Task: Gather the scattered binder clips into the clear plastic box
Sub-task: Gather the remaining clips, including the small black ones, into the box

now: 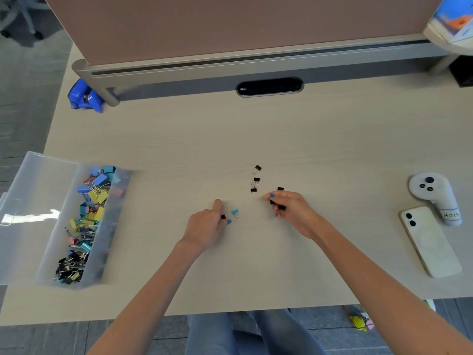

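1. Spanning the whole view, the pale desk (307,129) is carrying everything, and a brown partition (230,24) is standing along its far edge
2. The clear plastic box (33,201) is sitting at the desk's left edge with its lid swung open to the left, and is holding a heap of coloured and black binder clips (87,213)
3. Both bare forearms are reaching in from the near edge, angling toward the desk's middle
4. A white phone (430,242) is lying face down at the right, and a white controller (432,193) is lying just beyond it
5. The left hand (204,229) is resting knuckles up, its curled thumb and finger pinching a small black clip (223,216)
6. The right hand (294,210) is lying palm down, its fingers curling round a dark clip bundle (281,207)
7. Three loose black clips (256,180) are lying just beyond the gap between the hands, well apart from the box
8. A blue clip (235,213) is lying on the desk just beside the left fingertips
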Action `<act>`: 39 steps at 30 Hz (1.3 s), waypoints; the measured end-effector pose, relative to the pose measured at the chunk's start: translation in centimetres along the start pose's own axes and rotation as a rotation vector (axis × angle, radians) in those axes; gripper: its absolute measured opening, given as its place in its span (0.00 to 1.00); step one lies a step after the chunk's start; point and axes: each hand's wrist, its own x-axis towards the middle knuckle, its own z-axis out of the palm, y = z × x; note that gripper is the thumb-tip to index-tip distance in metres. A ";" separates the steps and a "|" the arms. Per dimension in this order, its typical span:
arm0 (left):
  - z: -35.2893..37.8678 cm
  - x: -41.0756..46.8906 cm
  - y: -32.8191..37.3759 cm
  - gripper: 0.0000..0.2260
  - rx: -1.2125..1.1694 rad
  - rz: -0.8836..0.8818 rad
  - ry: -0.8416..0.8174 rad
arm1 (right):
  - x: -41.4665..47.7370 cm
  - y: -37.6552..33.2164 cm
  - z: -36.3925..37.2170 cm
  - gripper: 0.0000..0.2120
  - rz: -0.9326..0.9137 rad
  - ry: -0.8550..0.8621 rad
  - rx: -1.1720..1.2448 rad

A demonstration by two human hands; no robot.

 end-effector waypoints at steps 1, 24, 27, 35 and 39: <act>0.1 0.1 -0.2 0.11 0.003 0.021 0.011 | -0.1 -0.4 -0.1 0.09 0.041 -0.037 0.130; -5.1 2.4 2.5 0.12 -1.720 -0.116 -0.393 | 2.6 -0.9 0.8 0.23 -0.151 0.483 -1.511; -5.0 2.3 2.5 0.14 -1.393 -0.210 -0.262 | 2.8 -0.6 1.1 0.18 -0.170 0.447 -1.603; -2.6 2.2 3.3 0.22 -0.207 -0.340 -0.039 | 2.4 -1.7 0.8 0.15 -0.116 0.165 -0.804; -1.4 2.0 5.0 0.25 0.138 -0.240 -0.078 | 1.0 -3.1 0.7 0.15 0.090 -0.236 0.038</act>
